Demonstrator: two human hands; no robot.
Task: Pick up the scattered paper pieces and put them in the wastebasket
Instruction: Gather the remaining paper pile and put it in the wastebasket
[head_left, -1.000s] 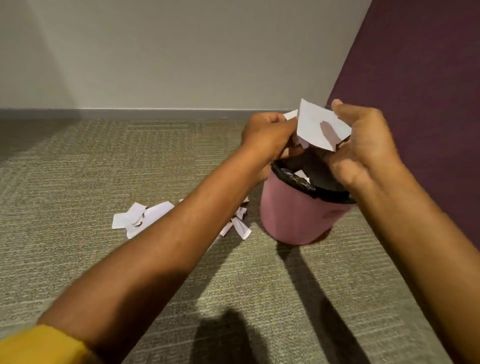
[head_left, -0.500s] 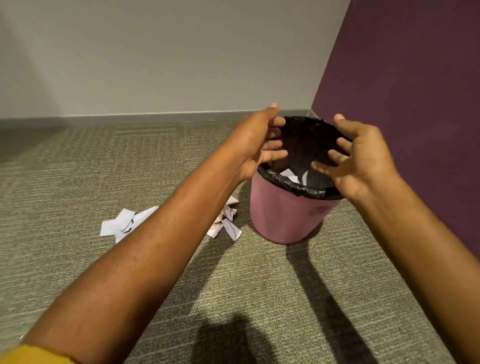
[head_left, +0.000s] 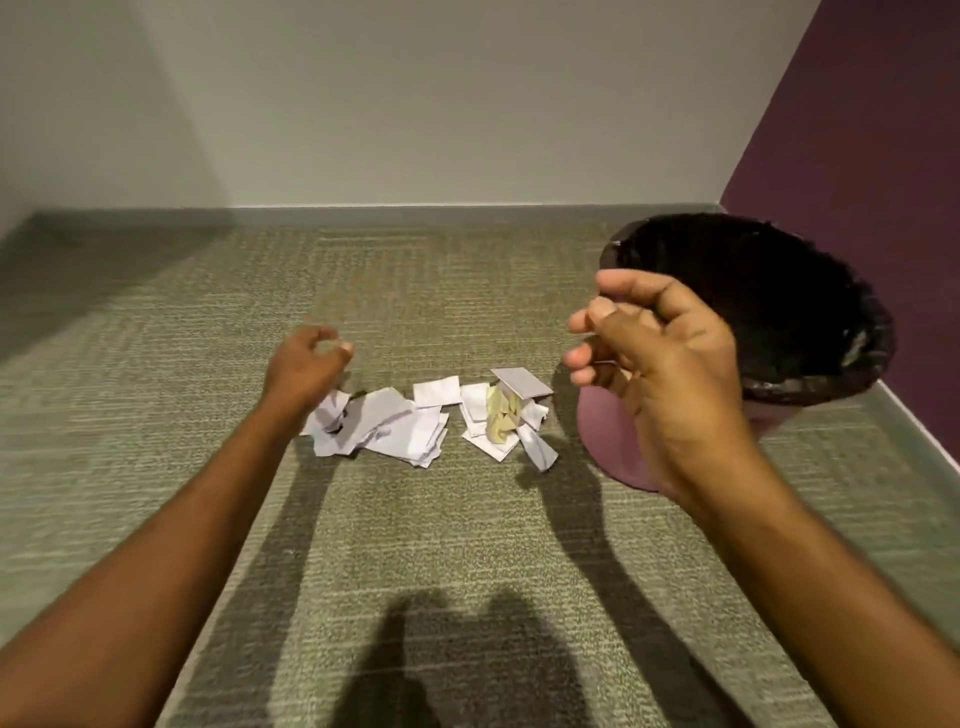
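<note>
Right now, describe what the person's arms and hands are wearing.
Nothing worn shows in this view. The left hand and right hand are bare: no gloves, rings or wristbands visible. The left forearm and right forearm are uncovered down to the picture's edge, with no sleeve or cuff in sight.

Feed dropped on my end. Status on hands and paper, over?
Left hand empty, by the paper pieces. Right hand empty, in front of the wastebasket. Pieces lie on the carpet. Nothing in the way.
</note>
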